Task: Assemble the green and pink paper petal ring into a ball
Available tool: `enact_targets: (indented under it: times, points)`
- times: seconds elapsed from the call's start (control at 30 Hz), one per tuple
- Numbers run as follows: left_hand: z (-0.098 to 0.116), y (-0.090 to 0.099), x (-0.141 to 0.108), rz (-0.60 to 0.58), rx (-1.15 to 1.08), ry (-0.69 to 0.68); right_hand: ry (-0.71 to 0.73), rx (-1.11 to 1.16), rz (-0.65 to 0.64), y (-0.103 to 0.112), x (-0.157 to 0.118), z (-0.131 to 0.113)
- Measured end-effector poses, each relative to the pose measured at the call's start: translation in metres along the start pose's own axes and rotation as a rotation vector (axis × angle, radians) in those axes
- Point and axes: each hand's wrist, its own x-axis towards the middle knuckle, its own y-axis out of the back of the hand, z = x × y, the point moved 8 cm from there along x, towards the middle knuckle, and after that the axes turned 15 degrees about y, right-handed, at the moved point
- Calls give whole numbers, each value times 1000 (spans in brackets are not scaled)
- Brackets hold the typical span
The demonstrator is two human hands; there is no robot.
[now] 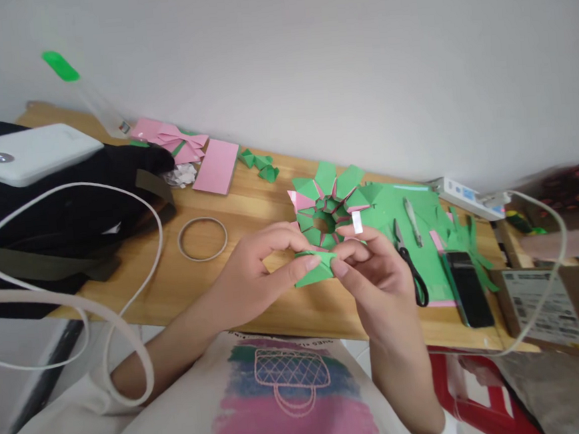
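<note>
Between my two hands is a piece of green folded paper. My left hand pinches its left side with thumb and fingers. My right hand grips its right end between thumb and curled fingers. A small white strip shows at the right index finger; whether it is stuck there or held I cannot tell. Just behind my hands lies a ring of green and pink folded paper, with a round hole in its middle. My fingers hide its near edge, so I cannot tell if the held piece joins it.
To the right, scissors and a utility knife lie on green sheets, near a phone. A roll of tape lies left. Behind are pink paper and small green folded pieces. A white cable loops across the left.
</note>
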Motion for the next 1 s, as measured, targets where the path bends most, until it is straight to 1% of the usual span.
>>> enact_targets:
  times: [0.07,0.17,0.27,0.4,0.47,0.5,0.67,0.83,1.0]
  points:
    - [-2,-1,0,-12,-7,48,4,24,11,0,0,0]
    - [-4,-3,0,-34,-35,82,10,41,25,-1,-1,0]
    - [-6,-3,1,-57,-70,92,19,21,-6,-4,-3,-2]
    - [-5,-1,3,-85,-126,99,111,-62,21,3,-4,-16]
    - [-3,2,3,-74,-148,78,147,-98,22,6,-6,-24]
    - [-1,3,2,-62,-152,64,137,-109,7,6,-7,-26]
    - [3,5,0,32,-92,-6,35,-212,-74,-3,-12,-27]
    - [15,3,-5,62,5,-120,46,-332,-132,-15,-9,-31]
    - [22,3,-9,86,52,-183,61,-388,-152,-18,-8,-32]
